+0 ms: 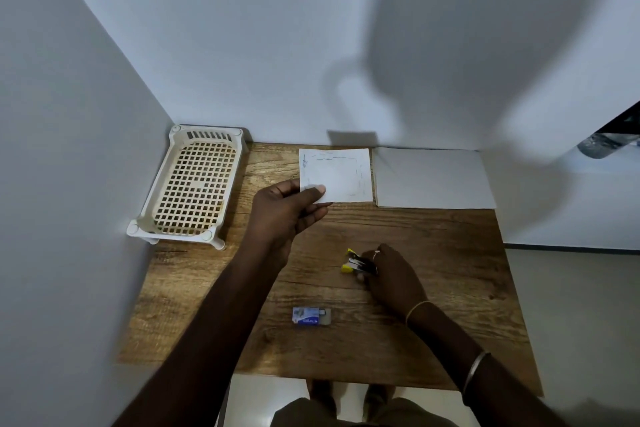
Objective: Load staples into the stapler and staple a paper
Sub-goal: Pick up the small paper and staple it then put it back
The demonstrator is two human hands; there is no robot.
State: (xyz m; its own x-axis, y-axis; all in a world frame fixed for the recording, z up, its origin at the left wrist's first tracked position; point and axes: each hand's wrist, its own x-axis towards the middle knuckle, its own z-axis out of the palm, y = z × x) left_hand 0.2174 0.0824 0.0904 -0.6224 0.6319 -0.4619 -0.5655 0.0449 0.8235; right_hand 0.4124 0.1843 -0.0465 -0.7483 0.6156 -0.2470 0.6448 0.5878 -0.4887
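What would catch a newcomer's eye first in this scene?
The left hand pinches a corner of a small white square paper with pen marks, over the far middle of the wooden table. Nearer, the right hand grips a little yellow-and-black stapler; a blue-and-white staple box lies closer still.

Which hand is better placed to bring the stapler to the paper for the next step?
Right. The right hand already grips the stapler, whose yellow front end points toward the left hand's side. The left hand is occupied: it pinches the paper by its near corner and should only hold it steady.
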